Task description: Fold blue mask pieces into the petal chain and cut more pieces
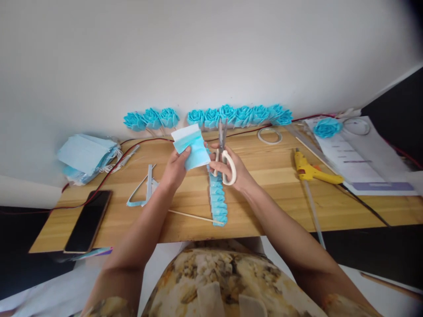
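Note:
My left hand pinches a light blue and white piece of face mask fabric, partly unfolded, between thumb and fingers. White-handled scissors are in my right hand, its fingers through the handle loops, with the metal blades pointing up and away from me. The blades are to the right of the fabric, apart from it. Under and between my hands lies a row of folded blue pieces, its far end hidden. A thin wooden stick rests across the near end of that row.
Blue fabric flowers line the wall; another flower lies on printed paper. A stack of face masks, a phone and cut strips are on the left. A yellow glue gun and a tape roll are right.

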The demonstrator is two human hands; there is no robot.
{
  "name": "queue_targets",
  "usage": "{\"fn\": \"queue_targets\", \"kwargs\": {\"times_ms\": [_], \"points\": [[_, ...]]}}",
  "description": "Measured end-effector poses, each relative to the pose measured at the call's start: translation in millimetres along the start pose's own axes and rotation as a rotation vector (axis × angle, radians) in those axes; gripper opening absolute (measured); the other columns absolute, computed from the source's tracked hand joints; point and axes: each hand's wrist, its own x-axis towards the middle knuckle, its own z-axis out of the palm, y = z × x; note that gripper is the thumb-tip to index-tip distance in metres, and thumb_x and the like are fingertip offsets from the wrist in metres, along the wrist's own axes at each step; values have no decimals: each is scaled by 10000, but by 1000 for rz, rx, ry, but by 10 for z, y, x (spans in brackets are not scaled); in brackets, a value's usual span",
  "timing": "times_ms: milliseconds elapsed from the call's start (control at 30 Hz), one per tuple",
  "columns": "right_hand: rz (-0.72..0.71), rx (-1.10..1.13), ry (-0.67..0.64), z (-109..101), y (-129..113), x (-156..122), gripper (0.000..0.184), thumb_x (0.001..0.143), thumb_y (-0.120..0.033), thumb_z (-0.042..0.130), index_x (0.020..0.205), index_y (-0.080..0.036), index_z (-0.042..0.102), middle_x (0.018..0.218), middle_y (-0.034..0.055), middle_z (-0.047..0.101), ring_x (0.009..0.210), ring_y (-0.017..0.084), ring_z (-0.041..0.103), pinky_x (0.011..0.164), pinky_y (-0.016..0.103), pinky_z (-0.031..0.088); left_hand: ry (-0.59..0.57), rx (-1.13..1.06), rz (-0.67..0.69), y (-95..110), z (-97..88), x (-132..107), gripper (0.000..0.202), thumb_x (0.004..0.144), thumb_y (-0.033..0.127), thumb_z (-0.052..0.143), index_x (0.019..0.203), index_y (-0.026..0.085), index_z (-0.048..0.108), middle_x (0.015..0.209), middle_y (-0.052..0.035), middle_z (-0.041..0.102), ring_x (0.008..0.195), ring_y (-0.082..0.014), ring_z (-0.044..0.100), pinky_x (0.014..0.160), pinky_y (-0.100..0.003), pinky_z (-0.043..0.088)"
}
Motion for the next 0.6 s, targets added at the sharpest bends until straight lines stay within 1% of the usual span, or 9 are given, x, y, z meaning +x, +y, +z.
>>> {"fn": "queue_targets", "kwargs": {"times_ms": [67, 133, 233, 333, 400, 433, 467, 533, 600], "points": [[-33, -12, -12, 13, 21, -11, 610, 653, -331, 853, 1176, -243, 552, 830, -50, 624, 603, 99, 598, 565, 258, 498, 10, 24, 14, -70, 6, -12, 441, 804, 473, 752, 1105, 156, 696, 1147, -107, 749, 1232, -314, 630, 1079, -436, 482], [-70, -33, 24, 14, 42, -11, 571, 675, -323, 833, 1170, -243, 562, 804, -64, 595, 567, 86, 581, 532, 243, 480, 10, 46, 5, -117, -2, -13, 437, 804, 468, 758, 1102, 155, 692, 1143, -108, 745, 1206, -311, 641, 1059, -430, 493], [-92, -40, 94, 1, 45, -1, 523, 691, -331, 815, 1146, -249, 570, 789, -69, 564, 572, 88, 593, 509, 228, 476, 5, 40, 22, -116, -24, 8, 553, 799, 478, 767, 1254, 192, 636, 1242, -105, 704, 1226, -294, 625, 1051, -406, 492], [-88, -43, 109, -6, 23, 2, 498, 700, -342, 805, 1131, -249, 573, 774, -70, 554, 572, 86, 591, 512, 222, 483, 56, 21, 69, -49, -58, 40, 800, 812, 502, 754, 1499, 298, 400, 1360, -94, 634, 1254, -268, 608, 1046, -389, 487], [-89, -47, 107, -4, 12, -2, 491, 703, -345, 801, 1127, -245, 573, 768, -68, 556, 573, 89, 594, 506, 220, 478, 101, 63, 99, 3, -87, 51, 910, 822, 518, 739, 1566, 353, 242, 1408, -102, 595, 1251, -267, 609, 1029, -399, 491], [-89, -46, 108, -2, 9, -4, 493, 701, -346, 801, 1125, -243, 573, 770, -66, 557, 574, 91, 596, 502, 220, 475, 125, 108, 134, 28, -100, 50, 941, 814, 513, 750, 1573, 370, 212, 1438, -106, 570, 1265, -271, 598, 1031, -402, 487], [-88, -44, 110, 0, 8, -6, 496, 696, -346, 803, 1123, -240, 573, 776, -65, 557, 574, 91, 597, 501, 221, 473, 144, 166, 184, 50, -111, 44, 956, 795, 499, 773, 1569, 380, 224, 1475, -107, 537, 1293, -276, 576, 1044, -402, 474], [-87, -39, 109, 6, 4, -12, 499, 690, -350, 806, 1118, -237, 574, 789, -65, 556, 575, 89, 597, 512, 226, 480, 129, 289, 284, 86, -118, 17, 909, 753, 459, 821, 1527, 368, 354, 1513, -98, 504, 1342, -285, 530, 1092, -403, 432], [-95, -44, 102, 12, -8, -22, 487, 700, -355, 799, 1116, -236, 575, 795, -64, 555, 588, 87, 595, 540, 233, 495, -5, 376, 297, 115, -104, -25, 750, 754, 446, 820, 1430, 311, 527, 1444, -100, 579, 1343, -297, 529, 1139, -425, 385]]}}
